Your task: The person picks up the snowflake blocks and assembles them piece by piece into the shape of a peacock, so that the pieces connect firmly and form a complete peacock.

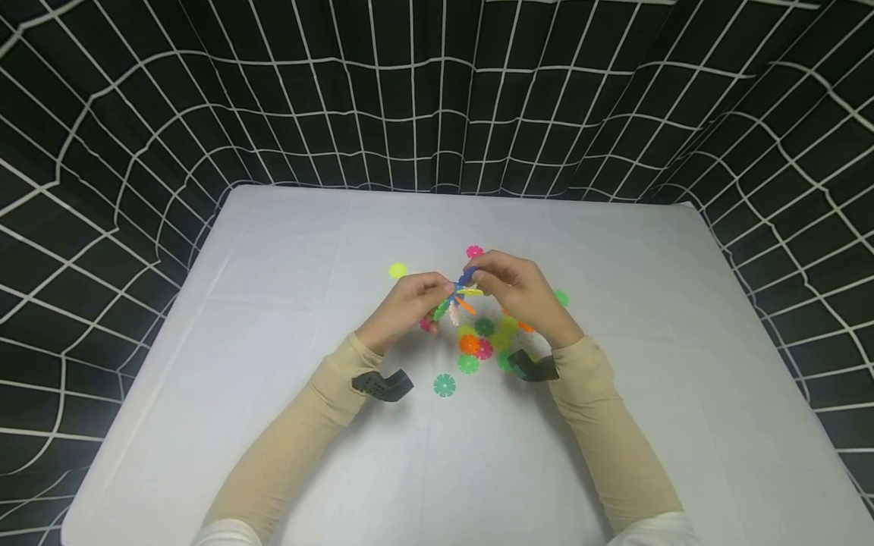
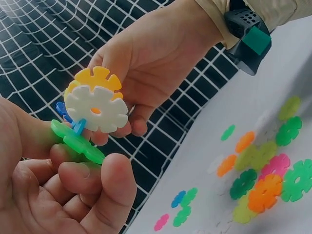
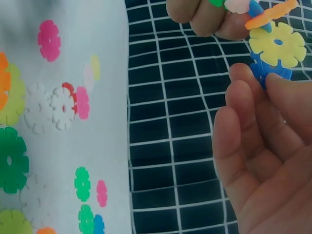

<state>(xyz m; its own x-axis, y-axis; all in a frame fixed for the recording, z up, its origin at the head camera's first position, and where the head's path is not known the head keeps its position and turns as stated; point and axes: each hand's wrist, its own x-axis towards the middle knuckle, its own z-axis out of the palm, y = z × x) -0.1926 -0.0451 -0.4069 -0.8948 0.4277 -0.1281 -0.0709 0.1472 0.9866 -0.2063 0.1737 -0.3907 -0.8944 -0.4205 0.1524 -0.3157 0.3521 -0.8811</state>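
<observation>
Both hands meet over the middle of the table around a cluster of joined, notched plastic snowflake discs. My left hand (image 1: 406,303) grips the cluster at its green disc (image 2: 75,141), between thumb and fingers. White (image 2: 78,109), yellow (image 3: 268,45) and orange (image 3: 280,12) discs fan out from a light blue disc (image 2: 79,126) at the centre. On the other side my right hand (image 1: 524,296) pinches a dark blue disc (image 3: 282,73) between thumb and index finger. That disc touches the cluster beside the yellow one; whether their slots interlock I cannot tell.
Loose discs lie on the white table (image 1: 273,303) below the hands, among them a green disc (image 1: 444,385), an orange disc (image 1: 470,344) and a pink disc (image 1: 474,251). A yellow disc (image 1: 397,270) lies off to the left. A black gridded curtain (image 1: 423,91) surrounds the table.
</observation>
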